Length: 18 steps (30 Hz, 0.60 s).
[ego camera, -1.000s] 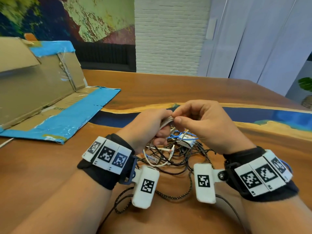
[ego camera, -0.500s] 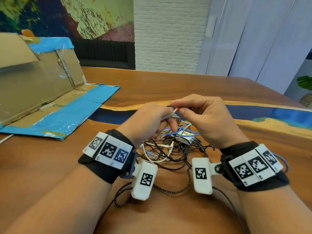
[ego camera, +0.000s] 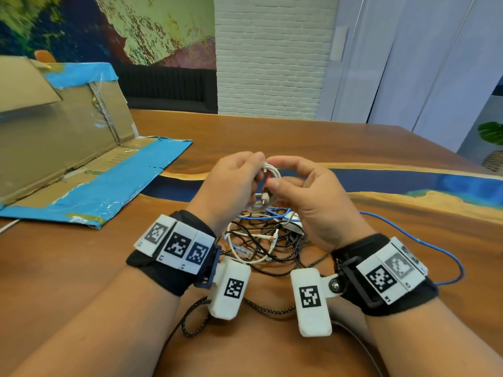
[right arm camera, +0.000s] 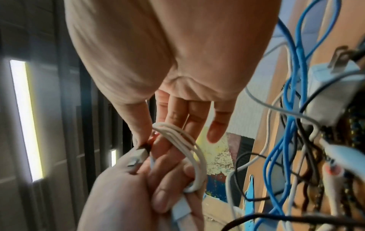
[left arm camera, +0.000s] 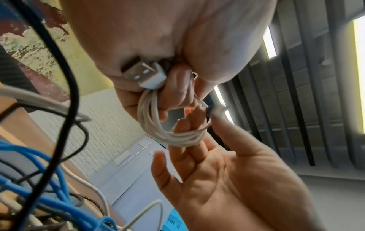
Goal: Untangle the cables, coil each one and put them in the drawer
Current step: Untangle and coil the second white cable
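Since a second earlier we had raised both hands higher off the tangled cables (ego camera: 261,240), left hand (ego camera: 231,183) gripping the light, springy white USB cable coil (left arm camera: 173,125) at its crossing, right hand (ego camera: 313,197) pinching its loose end.

hands raised off the tangle | white cable (ego camera: 269,170) coil now rounder | right hand (ego camera: 313,198) fingers opened

Bare forearms. Each wrist wears a black band (ego camera: 166,270) carrying three white square-coded tags (ego camera: 175,244); a white camera pod (ego camera: 230,291) with one coded tag hangs from each band's inner side.
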Available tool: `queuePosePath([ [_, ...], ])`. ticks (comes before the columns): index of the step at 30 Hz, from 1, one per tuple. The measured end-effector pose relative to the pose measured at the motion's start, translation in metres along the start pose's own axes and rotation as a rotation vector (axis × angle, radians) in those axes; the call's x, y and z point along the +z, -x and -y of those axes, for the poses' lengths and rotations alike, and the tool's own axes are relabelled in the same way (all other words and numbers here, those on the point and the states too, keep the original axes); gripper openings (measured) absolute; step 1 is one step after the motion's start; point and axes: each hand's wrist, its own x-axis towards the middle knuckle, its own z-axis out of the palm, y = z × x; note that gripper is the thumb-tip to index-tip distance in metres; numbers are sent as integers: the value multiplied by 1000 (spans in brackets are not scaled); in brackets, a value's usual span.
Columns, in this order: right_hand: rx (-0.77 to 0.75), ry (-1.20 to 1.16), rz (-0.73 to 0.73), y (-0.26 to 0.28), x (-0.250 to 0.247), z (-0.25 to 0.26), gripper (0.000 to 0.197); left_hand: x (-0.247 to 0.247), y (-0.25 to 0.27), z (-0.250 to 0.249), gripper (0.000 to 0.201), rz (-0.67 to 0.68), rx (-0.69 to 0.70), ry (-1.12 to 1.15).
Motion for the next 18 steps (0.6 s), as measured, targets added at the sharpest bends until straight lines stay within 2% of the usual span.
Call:
queuePosePath([
  [3, -1, -43, 33, 0, 0, 0, 29, -1, -1, 4, 27, -16, 29, -73],
  [7, -46, -145, 112, 4, -1, 4, 56, -2, 1, 1, 19, 21, 49, -27],
  [8, -61, -126, 93, 4, 1, 4, 54, -2, 1, 1, 19, 48, 51, -20],
  [13, -90, -84, -143, 1, 2, 3, 16, 1, 4, -1, 14, 124, 22, 139],
  [18, -58, -117, -179, 1, 1, 6, 12, 3, 2, -1, 17, 46, 35, 146],
])
